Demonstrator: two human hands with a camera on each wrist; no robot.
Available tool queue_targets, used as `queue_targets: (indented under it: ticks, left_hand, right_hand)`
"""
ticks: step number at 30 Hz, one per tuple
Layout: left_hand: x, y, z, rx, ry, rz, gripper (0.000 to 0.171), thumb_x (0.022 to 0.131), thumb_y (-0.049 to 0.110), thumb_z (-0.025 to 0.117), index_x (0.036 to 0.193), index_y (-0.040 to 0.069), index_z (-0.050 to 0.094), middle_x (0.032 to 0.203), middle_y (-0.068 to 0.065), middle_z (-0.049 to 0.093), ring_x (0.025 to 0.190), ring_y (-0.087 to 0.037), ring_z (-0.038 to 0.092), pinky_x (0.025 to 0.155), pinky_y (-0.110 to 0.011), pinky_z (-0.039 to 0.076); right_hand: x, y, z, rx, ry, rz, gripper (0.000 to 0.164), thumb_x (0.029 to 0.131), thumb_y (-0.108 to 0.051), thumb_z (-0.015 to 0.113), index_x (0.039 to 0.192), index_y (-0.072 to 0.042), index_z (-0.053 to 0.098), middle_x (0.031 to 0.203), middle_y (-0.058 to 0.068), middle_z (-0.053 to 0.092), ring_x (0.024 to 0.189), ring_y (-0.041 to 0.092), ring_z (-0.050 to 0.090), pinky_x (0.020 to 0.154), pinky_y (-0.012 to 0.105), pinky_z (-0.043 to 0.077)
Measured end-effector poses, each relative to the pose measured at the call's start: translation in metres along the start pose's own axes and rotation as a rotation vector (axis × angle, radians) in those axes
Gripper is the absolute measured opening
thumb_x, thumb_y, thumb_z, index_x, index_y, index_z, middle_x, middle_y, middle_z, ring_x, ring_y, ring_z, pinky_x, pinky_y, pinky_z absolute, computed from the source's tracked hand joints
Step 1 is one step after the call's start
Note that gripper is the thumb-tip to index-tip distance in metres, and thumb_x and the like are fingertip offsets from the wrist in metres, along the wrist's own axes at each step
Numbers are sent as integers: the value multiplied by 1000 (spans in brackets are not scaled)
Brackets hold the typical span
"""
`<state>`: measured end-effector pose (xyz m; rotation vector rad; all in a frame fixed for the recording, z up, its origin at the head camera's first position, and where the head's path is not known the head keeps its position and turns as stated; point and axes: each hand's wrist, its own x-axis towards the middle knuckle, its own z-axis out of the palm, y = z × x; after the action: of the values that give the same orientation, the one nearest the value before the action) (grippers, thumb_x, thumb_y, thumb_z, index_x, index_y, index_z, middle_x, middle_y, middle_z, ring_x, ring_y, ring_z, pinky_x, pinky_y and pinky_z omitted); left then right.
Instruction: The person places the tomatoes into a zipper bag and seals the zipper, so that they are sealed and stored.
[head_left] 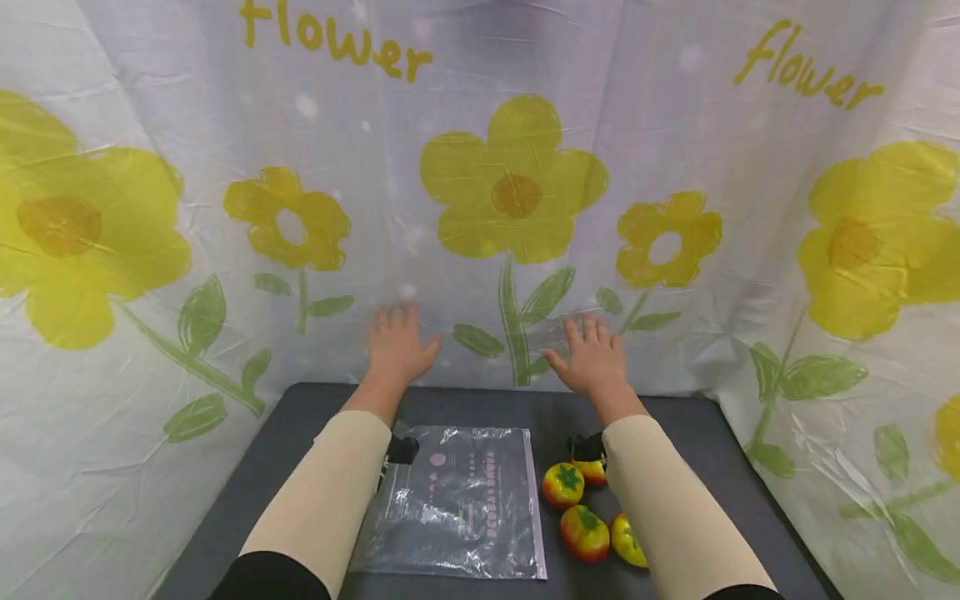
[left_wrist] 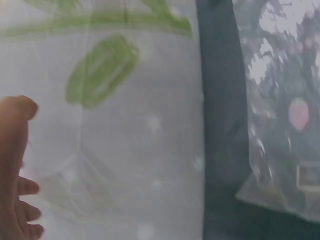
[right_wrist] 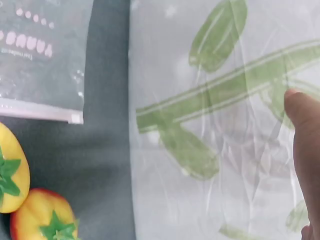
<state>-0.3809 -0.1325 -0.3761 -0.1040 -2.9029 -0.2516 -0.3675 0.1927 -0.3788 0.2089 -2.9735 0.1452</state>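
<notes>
My left hand is held out over the far edge of the table, its fingers straight and thumb apart, with nothing in it. Likewise my right hand reaches forward with spread fingers, holding nothing. Between the forearms a clear plastic zip bag with pink print lies flat, its slider strip on the right side. Several yellow-red persimmons with green leafy tops sit right of the bag, partly hidden by the right forearm. In the right wrist view, two persimmons show near the bag's slider end.
A dark grey table carries these things. White sheeting printed with yellow flowers hangs behind it and along both sides, close ahead of the fingertips. Black wrist cameras are worn on both wrists.
</notes>
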Motion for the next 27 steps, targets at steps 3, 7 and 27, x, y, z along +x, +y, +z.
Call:
queue_targets:
  ticks: [3,7,27]
  left_hand:
    - [-7,9,-3,-9,4,12,80,103,49,46,159,-4,23,158,-30,32,147,-52,24,117,-60,24]
    - [-20,20,-4,-58,8,24,69,103,42,51,154,-3,37,149,-28,46,135,-47,46,107,-58,40]
    - [-90,58,36,-306,56,91,50,100,29,62,141,0,57,135,-19,62,114,-36,65,85,-51,56]
  right_hand:
    - [-4,-4,1,23,21,-34,79,104,-55,47,163,-9,22,167,25,11,153,46,9,118,65,12]
    - [-14,-8,4,79,55,-77,79,102,-49,57,162,-7,26,166,26,16,152,47,13,117,67,15]
    - [-73,-22,26,355,101,-161,74,99,-35,68,157,-4,36,161,29,28,148,51,22,113,70,20]
